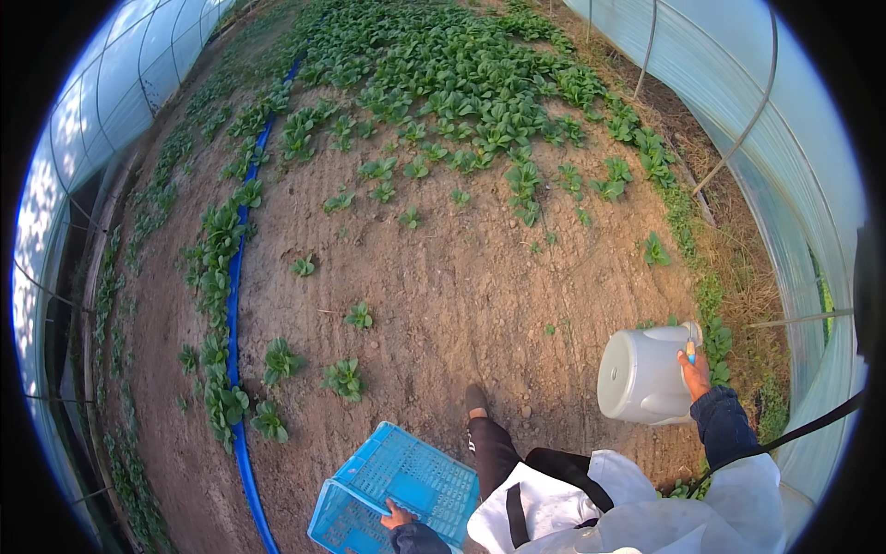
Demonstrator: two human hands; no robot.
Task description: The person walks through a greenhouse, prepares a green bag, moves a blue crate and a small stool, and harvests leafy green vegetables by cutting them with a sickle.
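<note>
My left hand (399, 515) is closed on the rim of a blue plastic crate (406, 475) with mesh walls, which hangs tilted at my left side. On the other side, my right hand (699, 377) is closed at the edge of a light grey plastic stool (641, 377), turned sideways with its round top facing left. A small orange-and-blue handle (690, 351) shows between the right fingers; the rest of that tool is hidden. My shoe (476, 399) is on bare soil between the crate and the stool.
Leafy green plants (452, 83) grow thickly at the far end. Scattered single plants (343, 379) stand in the nearer soil. A blue flat hose (235, 305) runs lengthwise at left, beside a plant row. Plastic greenhouse walls (784, 175) and hoops border both sides.
</note>
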